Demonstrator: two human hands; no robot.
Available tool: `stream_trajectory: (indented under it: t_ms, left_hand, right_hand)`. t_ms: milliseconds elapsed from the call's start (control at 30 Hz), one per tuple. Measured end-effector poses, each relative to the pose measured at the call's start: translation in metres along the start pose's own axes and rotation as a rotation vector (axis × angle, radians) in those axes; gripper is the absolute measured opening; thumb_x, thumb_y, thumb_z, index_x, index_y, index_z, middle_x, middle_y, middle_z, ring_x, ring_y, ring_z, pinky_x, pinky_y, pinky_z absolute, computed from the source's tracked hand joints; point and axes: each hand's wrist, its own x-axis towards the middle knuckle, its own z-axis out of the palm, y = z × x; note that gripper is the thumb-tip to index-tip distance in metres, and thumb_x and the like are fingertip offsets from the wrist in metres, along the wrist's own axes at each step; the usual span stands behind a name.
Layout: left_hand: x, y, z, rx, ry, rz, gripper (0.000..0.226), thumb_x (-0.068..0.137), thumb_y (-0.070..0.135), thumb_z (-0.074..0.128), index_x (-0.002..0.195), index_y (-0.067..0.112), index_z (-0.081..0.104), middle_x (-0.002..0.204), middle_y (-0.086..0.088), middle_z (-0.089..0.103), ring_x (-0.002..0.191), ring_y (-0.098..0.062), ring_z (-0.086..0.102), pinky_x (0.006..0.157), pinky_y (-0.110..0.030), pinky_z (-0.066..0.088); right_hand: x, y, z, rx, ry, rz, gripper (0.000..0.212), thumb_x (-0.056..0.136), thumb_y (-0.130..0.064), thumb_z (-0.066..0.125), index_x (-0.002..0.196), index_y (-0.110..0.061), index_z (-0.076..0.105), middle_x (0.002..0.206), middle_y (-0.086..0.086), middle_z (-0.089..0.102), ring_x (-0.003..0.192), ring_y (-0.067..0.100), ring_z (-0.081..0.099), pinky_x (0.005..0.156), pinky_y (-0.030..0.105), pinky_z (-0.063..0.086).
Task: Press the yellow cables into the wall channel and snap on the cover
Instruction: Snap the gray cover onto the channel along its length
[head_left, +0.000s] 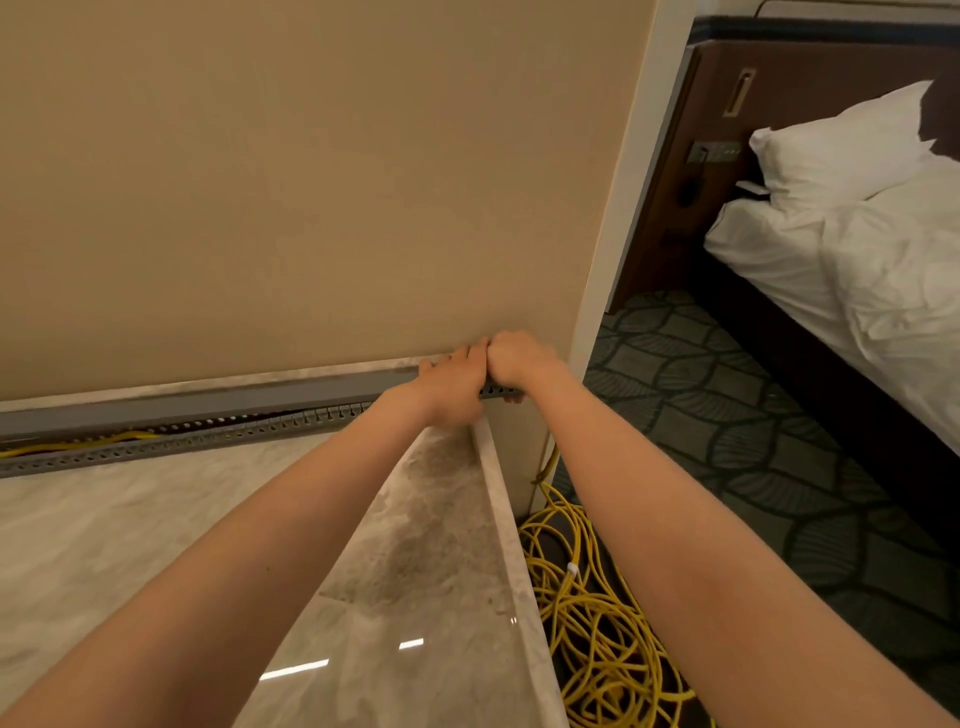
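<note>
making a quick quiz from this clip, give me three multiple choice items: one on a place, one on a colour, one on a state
1. Where are both hands?
A. right end of the wall channel
B. on the bed
C. on the carpet

2. What colour are the loose cables on the floor?
A. black
B. yellow
C. red

3. The channel's left stretch is:
A. fully closed
B. missing
C. open, cable showing

Key: A, the left hand and right hand meet at the end of the channel by the wall corner; B, the coiled cables are yellow; C, a yellow cable lies visible in the gap.
</note>
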Motion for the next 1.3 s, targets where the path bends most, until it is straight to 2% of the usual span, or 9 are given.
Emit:
stream_trajectory:
  t_ms: [100, 233, 400, 700, 833, 1033, 1100, 1200, 1300]
  left_hand:
    - [-0.003, -0.016, -0.003, -0.051, -0.009, 0.024, 0.065, 0.093, 0.014, 0.047, 0.149, 0.013, 0.014, 0.143, -0.013, 0.033, 0.132, -0.033, 0.038, 0.109, -0.046, 0.032]
    - [-0.015, -0.046, -0.002, 0.176, 0.036, 0.010, 0.050, 0.098, 0.035, 0.041, 0.142, 0.014, 0.031, 0.139, -0.010, 0.043, 0.125, -0.030, 0.046, 0.100, -0.042, 0.036]
    - [-0.028, -0.056, 0.001, 0.370, 0.071, 0.069, 0.041, 0.096, 0.026, 0.044, 0.131, 0.008, 0.033, 0.126, -0.013, 0.052, 0.109, -0.033, 0.057, 0.076, -0.036, 0.043]
    - [-0.026, -0.059, 0.010, 0.437, 0.141, 0.082, 0.037, 0.095, 0.017, 0.043, 0.128, 0.002, 0.035, 0.126, -0.016, 0.050, 0.110, -0.034, 0.055, 0.085, -0.041, 0.045]
    - [-0.023, -0.059, 0.002, 0.131, 0.052, 0.083, 0.032, 0.100, 0.028, 0.038, 0.121, 0.004, 0.042, 0.124, -0.016, 0.052, 0.109, -0.032, 0.053, 0.083, -0.035, 0.039]
    - [-0.025, -0.057, 0.025, 0.303, 0.323, 0.053, 0.029, 0.098, 0.027, 0.041, 0.119, 0.007, 0.047, 0.121, -0.008, 0.056, 0.111, -0.028, 0.054, 0.086, -0.036, 0.041]
    - [-0.024, -0.059, 0.032, 0.345, 0.459, 0.093, 0.028, 0.092, 0.024, 0.054, 0.111, 0.003, 0.055, 0.109, -0.011, 0.062, 0.100, -0.031, 0.061, 0.079, -0.039, 0.047]
    - [-0.021, -0.067, 0.041, 0.478, 0.602, 0.194, 0.033, 0.063, 0.024, 0.084, 0.078, 0.004, 0.063, 0.070, -0.008, 0.065, 0.057, -0.026, 0.065, 0.050, -0.029, 0.051]
    - [-0.014, -0.074, 0.046, 0.596, 0.646, 0.221, 0.049, 0.060, 0.033, 0.083, 0.083, 0.006, 0.048, 0.066, -0.005, 0.063, 0.051, -0.021, 0.062, 0.045, -0.024, 0.048]
  right_hand:
    - [0.003, -0.004, 0.006, -0.069, -0.018, -0.024, 0.038, 0.093, -0.022, 0.037, 0.059, -0.015, 0.052, 0.061, 0.006, 0.060, 0.049, 0.018, 0.056, 0.054, 0.025, 0.044]
    - [0.002, -0.005, 0.005, -0.131, -0.008, -0.003, 0.035, 0.089, -0.020, 0.037, 0.058, -0.014, 0.052, 0.056, 0.004, 0.058, 0.060, 0.022, 0.060, 0.065, 0.028, 0.042]
    - [0.001, -0.004, 0.007, -0.207, 0.009, -0.027, 0.033, 0.088, -0.019, 0.038, 0.058, -0.015, 0.049, 0.068, 0.005, 0.060, 0.073, 0.025, 0.060, 0.067, 0.029, 0.039]
    - [-0.005, -0.019, 0.007, -0.267, -0.081, -0.069, 0.042, 0.095, -0.024, 0.026, 0.060, -0.014, 0.048, 0.058, 0.005, 0.054, 0.056, 0.021, 0.054, 0.062, 0.028, 0.038]
    - [-0.003, -0.016, 0.009, -0.255, -0.105, -0.065, 0.040, 0.094, -0.030, 0.029, 0.063, -0.016, 0.049, 0.059, 0.004, 0.055, 0.051, 0.017, 0.053, 0.054, 0.024, 0.036]
    - [-0.001, -0.014, 0.013, -0.258, -0.066, -0.069, 0.041, 0.093, -0.030, 0.029, 0.061, -0.016, 0.050, 0.055, 0.005, 0.057, 0.048, 0.018, 0.054, 0.053, 0.025, 0.035]
    - [-0.002, -0.012, 0.014, -0.285, -0.005, -0.090, 0.043, 0.093, -0.031, 0.028, 0.060, -0.014, 0.051, 0.055, 0.005, 0.058, 0.049, 0.018, 0.053, 0.054, 0.026, 0.035]
    - [-0.004, -0.010, 0.017, -0.316, 0.073, -0.129, 0.044, 0.096, -0.031, 0.025, 0.070, -0.010, 0.054, 0.067, 0.008, 0.063, 0.060, 0.022, 0.055, 0.067, 0.029, 0.040]
    - [-0.006, -0.009, 0.019, -0.319, 0.140, -0.172, 0.044, 0.098, -0.030, 0.024, 0.091, -0.009, 0.063, 0.097, 0.016, 0.069, 0.087, 0.031, 0.061, 0.074, 0.032, 0.040]
